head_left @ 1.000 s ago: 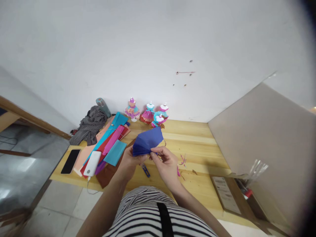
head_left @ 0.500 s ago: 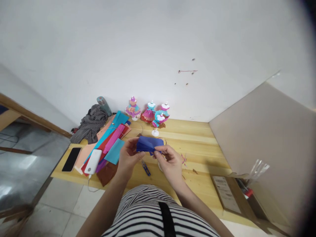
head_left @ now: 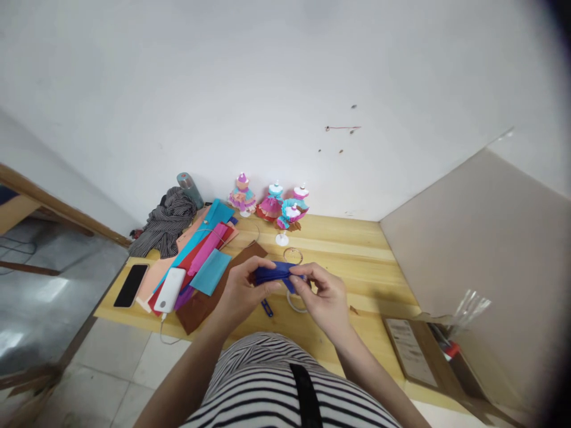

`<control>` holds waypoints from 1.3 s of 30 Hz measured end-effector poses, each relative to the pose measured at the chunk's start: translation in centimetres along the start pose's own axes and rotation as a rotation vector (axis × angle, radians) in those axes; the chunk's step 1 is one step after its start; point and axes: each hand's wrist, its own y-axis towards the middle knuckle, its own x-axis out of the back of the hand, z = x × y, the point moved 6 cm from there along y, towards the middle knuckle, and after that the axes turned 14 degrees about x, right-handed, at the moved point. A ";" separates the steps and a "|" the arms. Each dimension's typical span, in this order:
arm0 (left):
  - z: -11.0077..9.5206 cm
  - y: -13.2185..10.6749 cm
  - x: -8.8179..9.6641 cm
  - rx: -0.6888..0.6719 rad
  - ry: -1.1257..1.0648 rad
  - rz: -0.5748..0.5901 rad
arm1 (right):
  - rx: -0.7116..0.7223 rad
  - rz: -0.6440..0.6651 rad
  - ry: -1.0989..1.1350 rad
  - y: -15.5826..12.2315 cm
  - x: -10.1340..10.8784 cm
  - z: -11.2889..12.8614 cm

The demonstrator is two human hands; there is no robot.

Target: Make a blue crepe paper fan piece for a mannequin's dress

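Observation:
Between both hands, above the table, is a piece of folded dark-blue crepe paper (head_left: 277,271). My left hand (head_left: 243,288) grips its left end between thumb and fingers. My right hand (head_left: 322,292) pinches the gathered folds towards the right end. Under the hands lie a blue utility knife (head_left: 266,307), partly hidden, and a pale roll of tape (head_left: 295,304). A thin ring (head_left: 292,255) rests just beyond them. Behind stand several miniature dress forms (head_left: 292,213) wearing ruffled paper skirts.
Coloured paper sheets (head_left: 210,272) pile up on the left with a white power bank (head_left: 170,291) on top. Beside them are a phone (head_left: 131,285), a striped cloth (head_left: 168,221) and a flask (head_left: 190,189). A cardboard box (head_left: 419,351) stands at the right.
The blue paper has been tilted and pressed into a narrower, bunched strip. Both hands have moved slightly right, uncovering the ring and more brown paper.

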 end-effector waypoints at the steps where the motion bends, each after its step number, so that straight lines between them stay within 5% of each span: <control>1: 0.1 0.0 -0.3 0.019 -0.014 -0.008 | 0.015 -0.002 -0.021 0.1 0.2 0.1; 16: -0.5 -0.5 -1.5 0.091 -0.176 -0.046 | 0.031 -0.016 -0.020 0.4 1.7 1.3; 26: -0.8 -0.3 -1.3 0.120 -0.238 -0.039 | 0.006 0.153 0.172 0.2 1.3 1.7; 39: -0.8 0.6 -1.6 0.145 -0.311 0.036 | -0.173 0.064 0.308 1.3 0.6 1.0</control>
